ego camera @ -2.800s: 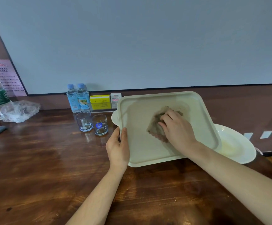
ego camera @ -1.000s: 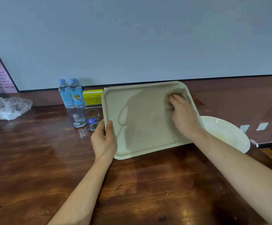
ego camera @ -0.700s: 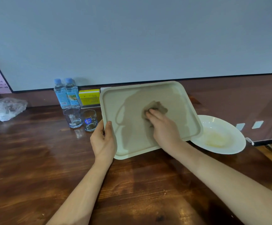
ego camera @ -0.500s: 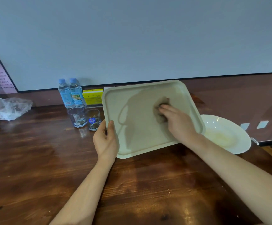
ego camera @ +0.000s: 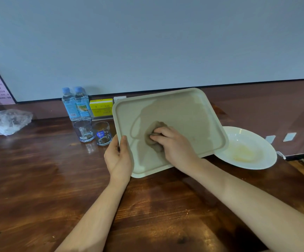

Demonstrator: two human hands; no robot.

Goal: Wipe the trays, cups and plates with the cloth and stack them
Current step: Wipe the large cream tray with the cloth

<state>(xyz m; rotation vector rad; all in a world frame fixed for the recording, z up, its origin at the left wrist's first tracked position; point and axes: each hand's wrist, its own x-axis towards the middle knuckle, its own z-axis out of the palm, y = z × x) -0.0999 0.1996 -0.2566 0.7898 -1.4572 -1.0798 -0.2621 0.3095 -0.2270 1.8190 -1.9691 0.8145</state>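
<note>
A cream tray (ego camera: 189, 113) is held tilted up above the wooden table. My left hand (ego camera: 119, 157) grips its left edge, thumb on the inner face. My right hand (ego camera: 174, 145) presses a bunched brown cloth (ego camera: 154, 138) against the tray's middle, fingers curled over it. A white plate (ego camera: 251, 148) with yellowish smears lies on the table to the right, partly behind the tray. Two clear glass cups (ego camera: 83, 130) (ego camera: 102, 133) stand to the left of the tray.
Two water bottles (ego camera: 75, 103) and a yellow box (ego camera: 101, 107) stand against the back wall behind the cups. A crumpled plastic bag (ego camera: 6, 120) lies at the far left. The table's (ego camera: 38, 179) right edge runs past the plate.
My right hand has slid the cloth across the tray, from its upper right toward the middle and lower left. The left hand keeps the same grip on the tray's edge.
</note>
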